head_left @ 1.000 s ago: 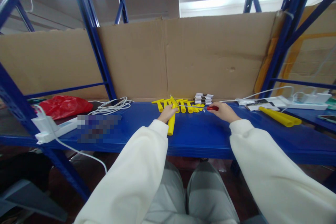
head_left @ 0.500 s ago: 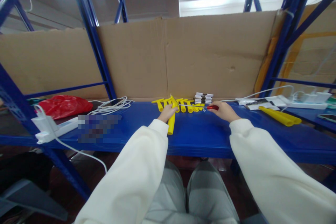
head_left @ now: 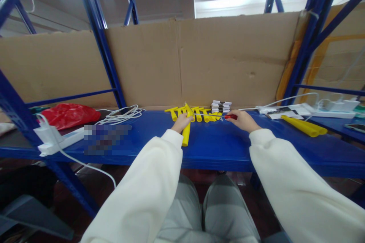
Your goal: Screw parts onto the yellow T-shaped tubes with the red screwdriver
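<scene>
My left hand [head_left: 181, 122] is closed around a yellow plastic tube with a head piece at its far end [head_left: 186, 136], held over the blue shelf. In my right hand [head_left: 244, 120] is a screwdriver with a red handle [head_left: 230, 117]. Its long metal shaft runs left, and the tip meets the head of the yellow tube; exactly what it touches there is too small to make out. Behind the hands lies a row of several similar yellow T-shaped pieces [head_left: 199, 117]. Small yellow parts [head_left: 216, 115] and a few tiny silvery bits, perhaps screws, lie near the shaft.
White-and-black flat pieces are stacked [head_left: 221, 106] against the cardboard wall [head_left: 228, 60]. Yellow tubes [head_left: 305, 126] lie at right beside a power strip [head_left: 339, 114]. At left are coiled white cable [head_left: 125, 114], a red plastic bag [head_left: 72, 115] and another power strip [head_left: 67, 139]. Blue posts [head_left: 98, 34] frame the shelf.
Both hands, the yellow tube and the screwdriver stay almost in the same place. At the far left edge, a pale blurred shape now shows beside the post.
</scene>
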{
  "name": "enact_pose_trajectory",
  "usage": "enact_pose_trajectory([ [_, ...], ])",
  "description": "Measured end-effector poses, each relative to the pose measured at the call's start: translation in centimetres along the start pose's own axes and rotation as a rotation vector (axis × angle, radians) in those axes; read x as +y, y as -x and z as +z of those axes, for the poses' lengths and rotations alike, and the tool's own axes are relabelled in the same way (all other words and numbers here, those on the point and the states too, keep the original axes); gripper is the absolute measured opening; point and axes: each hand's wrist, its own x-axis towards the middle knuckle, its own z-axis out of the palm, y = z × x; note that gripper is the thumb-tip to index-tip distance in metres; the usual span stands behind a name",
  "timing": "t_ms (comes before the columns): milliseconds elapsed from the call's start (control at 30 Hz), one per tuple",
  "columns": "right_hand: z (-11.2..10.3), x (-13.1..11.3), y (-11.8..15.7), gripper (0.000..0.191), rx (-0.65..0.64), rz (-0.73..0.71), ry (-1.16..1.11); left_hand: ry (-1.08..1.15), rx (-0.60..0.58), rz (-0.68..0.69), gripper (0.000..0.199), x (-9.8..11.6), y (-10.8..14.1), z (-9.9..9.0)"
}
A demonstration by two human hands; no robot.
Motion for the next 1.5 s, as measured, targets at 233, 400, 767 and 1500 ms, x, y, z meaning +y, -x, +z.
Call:
enact_pose_trajectory([
  [233,-0.2,-0.2,-0.1,0.021,-0.017,0.006,0.035,0.022,-0.009,0.014,0.015,-0.2,-0.1,0.1],
  [400,-0.3,-0.4,0.0,0.022,-0.013,0.005,0.130,0.002,0.000,0.039,0.013,-0.4,-0.4,0.1],
  [767,-0.3,-1.0,0.0,0.014,-0.014,-0.066,0.245,-0.120,-0.019,0.065,0.015,-0.4,-0.3,0.1],
  [1500,-0.5,-2.1,0.2,0.026,-0.066,0.035,0.417,-0.116,-0.038,0.056,0.013,0.1,0.0,0.4],
])
